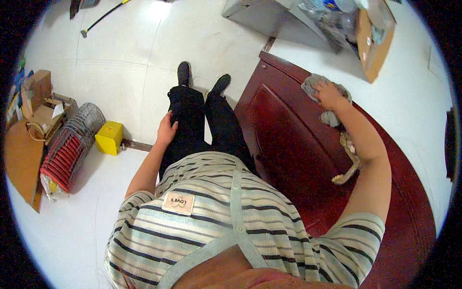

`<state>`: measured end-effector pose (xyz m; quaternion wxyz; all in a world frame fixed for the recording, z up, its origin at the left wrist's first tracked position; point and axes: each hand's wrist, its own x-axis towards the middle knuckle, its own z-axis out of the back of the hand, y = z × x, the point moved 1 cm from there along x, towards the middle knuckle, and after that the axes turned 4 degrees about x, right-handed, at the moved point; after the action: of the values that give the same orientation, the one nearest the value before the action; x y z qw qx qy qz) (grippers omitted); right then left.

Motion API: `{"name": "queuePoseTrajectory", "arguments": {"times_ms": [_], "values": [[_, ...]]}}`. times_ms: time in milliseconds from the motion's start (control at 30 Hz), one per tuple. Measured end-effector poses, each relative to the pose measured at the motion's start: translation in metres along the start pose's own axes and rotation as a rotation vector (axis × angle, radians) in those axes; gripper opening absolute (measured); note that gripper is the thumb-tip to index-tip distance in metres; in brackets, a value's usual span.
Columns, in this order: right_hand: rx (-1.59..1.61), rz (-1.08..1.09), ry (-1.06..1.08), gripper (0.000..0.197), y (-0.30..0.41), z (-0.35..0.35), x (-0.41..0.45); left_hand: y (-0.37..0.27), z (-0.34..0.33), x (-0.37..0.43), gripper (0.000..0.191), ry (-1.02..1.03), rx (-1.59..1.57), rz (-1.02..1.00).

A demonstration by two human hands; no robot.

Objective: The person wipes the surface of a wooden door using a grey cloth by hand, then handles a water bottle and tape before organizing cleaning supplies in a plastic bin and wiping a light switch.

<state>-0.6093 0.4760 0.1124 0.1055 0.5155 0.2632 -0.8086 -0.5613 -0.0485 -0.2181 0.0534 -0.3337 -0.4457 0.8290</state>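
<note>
My right hand (328, 95) is on a crumpled grey cloth (313, 85), its fingers spread over the folds. The cloth lies on the top edge of a dark red wooden piece of furniture (288, 126) with a raised side panel. Below that wrist, partly behind my forearm, is a slim tan object (348, 175) whose kind I cannot tell. My left hand (167, 128) hangs beside my black trousers at the thigh, fingers loosely apart, holding nothing.
A grey surface and an open cardboard box (377, 47) with clear plastic items stand at the upper right. On the left are a yellow bin (109, 138), a red-and-grey wire-bound bundle (68, 155) and cardboard boxes (38, 86). A black-and-yellow pole (104, 18) lies at the upper left.
</note>
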Motion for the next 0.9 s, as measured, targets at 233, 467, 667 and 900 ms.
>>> {"name": "queuePoseTrajectory", "arguments": {"times_ms": [233, 467, 667, 900], "values": [[-0.050, -0.002, -0.007, 0.036, 0.014, -0.048, 0.092, 0.037, 0.004, 0.037, 0.053, -0.076, 0.126, -0.082], [-0.063, -0.010, -0.035, 0.036, 0.016, -0.082, 0.217, 0.070, -0.033, 0.095, 0.055, 0.085, 0.156, -0.089], [-0.089, -0.067, -0.159, 0.042, 0.004, -0.140, 0.341, 0.070, -0.075, 0.147, 0.056, 0.050, 0.189, -0.203], [0.012, -0.183, -0.024, 0.044, -0.006, -0.181, 0.484, 0.070, -0.062, 0.190, 0.063, 0.155, 0.162, -0.225]]}}
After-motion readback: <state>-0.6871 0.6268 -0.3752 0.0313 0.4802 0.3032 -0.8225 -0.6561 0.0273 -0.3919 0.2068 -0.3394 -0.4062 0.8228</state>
